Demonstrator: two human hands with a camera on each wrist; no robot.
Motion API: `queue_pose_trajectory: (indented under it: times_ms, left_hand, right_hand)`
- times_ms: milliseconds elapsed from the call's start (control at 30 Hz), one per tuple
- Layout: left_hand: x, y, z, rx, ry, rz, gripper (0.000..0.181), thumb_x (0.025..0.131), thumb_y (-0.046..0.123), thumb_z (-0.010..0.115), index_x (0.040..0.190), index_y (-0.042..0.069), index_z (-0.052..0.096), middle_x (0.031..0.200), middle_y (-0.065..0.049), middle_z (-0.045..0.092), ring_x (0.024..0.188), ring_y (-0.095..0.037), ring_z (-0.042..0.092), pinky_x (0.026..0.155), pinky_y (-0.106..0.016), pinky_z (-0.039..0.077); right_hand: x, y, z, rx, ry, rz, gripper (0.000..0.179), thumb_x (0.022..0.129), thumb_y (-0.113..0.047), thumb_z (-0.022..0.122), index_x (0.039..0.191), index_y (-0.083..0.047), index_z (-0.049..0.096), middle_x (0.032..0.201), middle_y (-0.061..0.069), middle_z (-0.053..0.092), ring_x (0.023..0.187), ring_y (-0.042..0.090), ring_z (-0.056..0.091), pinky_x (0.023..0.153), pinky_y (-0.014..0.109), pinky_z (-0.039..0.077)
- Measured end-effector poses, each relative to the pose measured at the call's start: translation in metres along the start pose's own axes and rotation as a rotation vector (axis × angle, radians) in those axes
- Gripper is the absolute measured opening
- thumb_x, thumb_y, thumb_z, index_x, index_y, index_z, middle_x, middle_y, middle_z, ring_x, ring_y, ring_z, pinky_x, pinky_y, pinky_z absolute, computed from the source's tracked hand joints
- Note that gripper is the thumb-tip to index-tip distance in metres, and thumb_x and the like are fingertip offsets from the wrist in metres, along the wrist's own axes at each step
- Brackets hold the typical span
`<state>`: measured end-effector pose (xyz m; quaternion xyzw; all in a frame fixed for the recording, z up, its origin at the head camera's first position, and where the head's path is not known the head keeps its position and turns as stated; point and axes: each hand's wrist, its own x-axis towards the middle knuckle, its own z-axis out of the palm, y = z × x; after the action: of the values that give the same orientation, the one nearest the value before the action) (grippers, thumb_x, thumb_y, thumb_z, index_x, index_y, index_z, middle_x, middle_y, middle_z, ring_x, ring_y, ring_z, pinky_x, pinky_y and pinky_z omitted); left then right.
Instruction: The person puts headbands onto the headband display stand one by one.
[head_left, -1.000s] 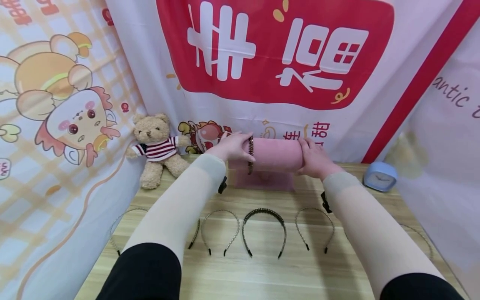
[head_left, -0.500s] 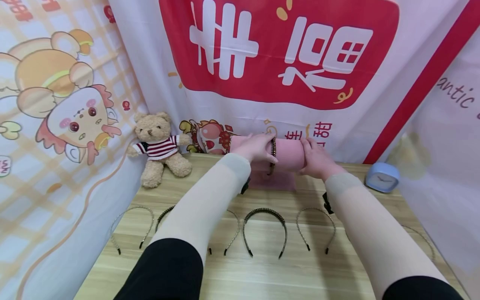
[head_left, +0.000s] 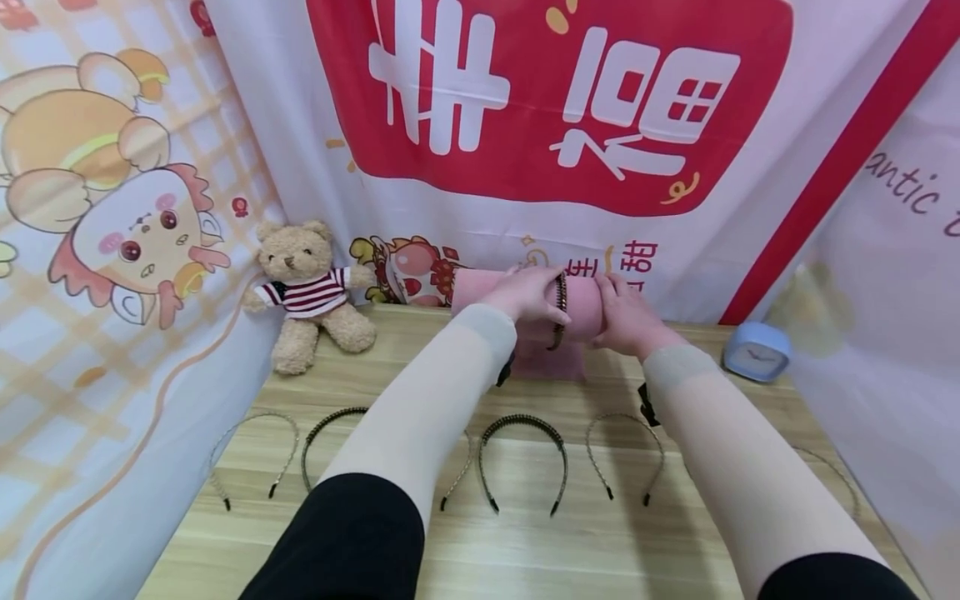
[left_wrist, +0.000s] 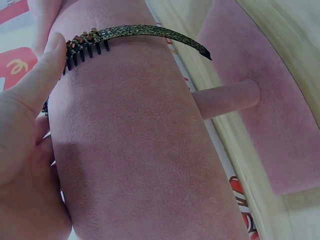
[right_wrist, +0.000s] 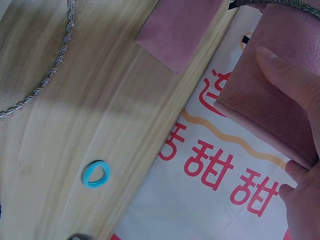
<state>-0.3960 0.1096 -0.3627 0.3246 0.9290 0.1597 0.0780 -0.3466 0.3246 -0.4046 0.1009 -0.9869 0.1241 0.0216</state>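
Note:
A pink plush roll-shaped headband stand (head_left: pixel 471 285) stands at the back of the table, its flat base (head_left: pixel 555 363) below. Over the roll, right of its middle, sits a dark beaded headband (head_left: pixel 560 310). My left hand (head_left: pixel 527 293) grips this headband, the thumb on its toothed front edge in the left wrist view and the other fingers behind the roll. One headband tip (left_wrist: pixel 204 52) hangs free of the roll's underside. My right hand (head_left: pixel 632 320) holds the roll's right end, thumb on top and fingers around the end face (right_wrist: pixel 265 132).
Across the table lies a row of headbands, including a dark one (head_left: pixel 525 419) and a thin silvery one (head_left: pixel 625 416); my forearms partly cover the row. A teddy bear (head_left: pixel 309 293) sits back left, a blue clock (head_left: pixel 757 352) back right. Printed cloth (head_left: pixel 465 192) hangs behind.
My left hand has slid the dark headband rightward along the roll, toward my right hand. The right hand stays on the roll's end. The head view has shifted slightly.

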Motion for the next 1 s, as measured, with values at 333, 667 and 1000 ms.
queue_pose_trajectory:
  times_ms: [333, 667, 1000]
  left_hand:
    - [-0.008, -0.008, -0.006, -0.090, 0.024, 0.021, 0.099, 0.082, 0.056, 0.074, 0.159, 0.025, 0.020, 0.159, 0.008, 0.028, 0.145, -0.013, 0.022, 0.119, -0.037, 0.000]
    - [-0.068, -0.061, -0.022, -0.213, 0.179, 0.083, 0.100, 0.082, 0.045, 0.079, 0.159, 0.032, 0.017, 0.163, 0.011, 0.012, 0.148, -0.012, 0.008, 0.119, -0.042, -0.002]
    - [-0.206, -0.177, -0.031, -0.221, 0.318, -0.120, 0.088, 0.080, 0.039, 0.082, 0.153, 0.019, 0.038, 0.162, 0.003, 0.020, 0.148, -0.026, 0.014, 0.117, -0.055, 0.009]
  right_hand:
    - [0.003, -0.008, -0.005, -0.007, 0.005, -0.013, 0.123, 0.066, -0.028, 0.093, 0.156, 0.000, 0.014, 0.154, 0.027, 0.020, 0.135, 0.048, 0.029, 0.110, 0.060, 0.027]
    - [-0.002, -0.008, -0.002, 0.007, -0.013, 0.014, 0.120, 0.070, -0.030, 0.090, 0.156, 0.000, 0.013, 0.155, 0.029, 0.017, 0.135, 0.050, 0.028, 0.110, 0.062, 0.026]
    - [-0.003, -0.008, 0.001, 0.006, 0.017, -0.027, 0.120, 0.068, -0.030, 0.089, 0.155, 0.003, 0.013, 0.152, 0.033, 0.018, 0.132, 0.054, 0.029, 0.108, 0.064, 0.027]
